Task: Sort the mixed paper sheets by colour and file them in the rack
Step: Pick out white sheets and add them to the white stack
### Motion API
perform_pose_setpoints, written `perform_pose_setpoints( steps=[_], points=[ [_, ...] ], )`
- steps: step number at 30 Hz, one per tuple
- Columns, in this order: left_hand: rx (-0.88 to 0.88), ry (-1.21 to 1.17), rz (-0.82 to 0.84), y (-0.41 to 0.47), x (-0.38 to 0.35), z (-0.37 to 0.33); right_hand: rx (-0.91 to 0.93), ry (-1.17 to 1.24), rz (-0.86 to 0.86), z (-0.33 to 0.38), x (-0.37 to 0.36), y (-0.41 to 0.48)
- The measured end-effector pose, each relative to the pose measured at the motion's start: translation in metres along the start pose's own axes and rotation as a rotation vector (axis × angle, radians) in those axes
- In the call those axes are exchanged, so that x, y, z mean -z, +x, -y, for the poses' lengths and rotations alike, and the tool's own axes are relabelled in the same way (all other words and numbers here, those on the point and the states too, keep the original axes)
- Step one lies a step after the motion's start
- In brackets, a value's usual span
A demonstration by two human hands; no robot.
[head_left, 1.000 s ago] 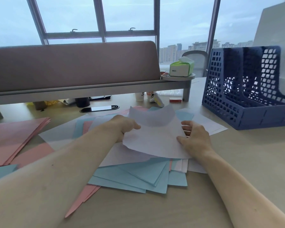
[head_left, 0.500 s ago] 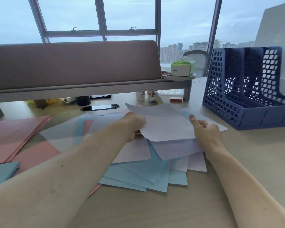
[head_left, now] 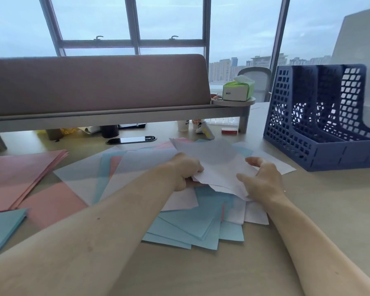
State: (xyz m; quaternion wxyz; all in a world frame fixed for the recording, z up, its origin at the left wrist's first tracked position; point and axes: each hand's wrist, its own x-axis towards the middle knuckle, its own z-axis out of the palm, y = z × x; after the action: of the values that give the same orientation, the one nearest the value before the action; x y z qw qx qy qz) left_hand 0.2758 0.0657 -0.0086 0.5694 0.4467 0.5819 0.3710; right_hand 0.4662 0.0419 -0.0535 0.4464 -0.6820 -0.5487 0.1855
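Observation:
A mixed spread of white, blue and pink sheets point(head_left: 192, 223) covers the middle of the desk. My left hand point(head_left: 187, 170) grips a small bundle of white sheets point(head_left: 218, 165) by their left edge, lifted a little off the pile. My right hand point(head_left: 263, 180) touches the right edge of that bundle with spread, lightly bent fingers. A neat pink stack point(head_left: 19, 178) lies at the far left, with a blue stack point(head_left: 2, 227) just in front of it. The dark blue file rack point(head_left: 320, 154) stands at the right, its slots showing no paper.
A raised shelf with a grey screen point(head_left: 98, 84) runs across the back, carrying a tissue pack point(head_left: 238, 90) at its right end. Cups, a red box point(head_left: 229, 131) and a cable port point(head_left: 130, 139) sit under it. Bare desk point(head_left: 329, 210) lies at the front right.
The white sheets went from held flat over the pile to being gathered between both hands. My right hand slid from beneath the far edge to the bundle's right side.

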Motion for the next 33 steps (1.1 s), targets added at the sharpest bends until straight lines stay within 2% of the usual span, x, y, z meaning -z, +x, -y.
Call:
perform_pose_setpoints(
  steps=[2,5,8,13,17,22,28,33],
  points=[
    [-0.022,0.073,-0.023,-0.003,0.020,-0.001,0.033,0.024,0.032,0.006,-0.003,-0.003],
    [-0.078,0.160,-0.143,-0.012,0.074,-0.009,0.071,0.099,0.073,0.015,-0.007,-0.010],
    [-0.023,0.174,-0.210,-0.022,0.138,-0.011,0.092,0.127,0.070,0.026,-0.013,-0.016],
    [0.071,0.222,-0.274,-0.026,0.211,0.015,-0.022,0.155,0.310,0.062,-0.042,-0.019],
    [0.076,0.308,-0.246,-0.021,0.212,0.031,-0.279,0.408,0.368,0.084,-0.057,-0.016],
    [0.040,0.445,-0.230,-0.012,0.204,0.030,-0.459,0.556,0.457,0.100,-0.057,-0.012],
    [0.005,0.409,-0.261,-0.005,0.194,0.026,-0.527,0.602,0.491,0.107,-0.069,-0.007],
    [0.042,0.285,-0.319,-0.005,0.202,0.028,-0.443,0.490,0.556,0.110,-0.083,-0.007]
  ],
)
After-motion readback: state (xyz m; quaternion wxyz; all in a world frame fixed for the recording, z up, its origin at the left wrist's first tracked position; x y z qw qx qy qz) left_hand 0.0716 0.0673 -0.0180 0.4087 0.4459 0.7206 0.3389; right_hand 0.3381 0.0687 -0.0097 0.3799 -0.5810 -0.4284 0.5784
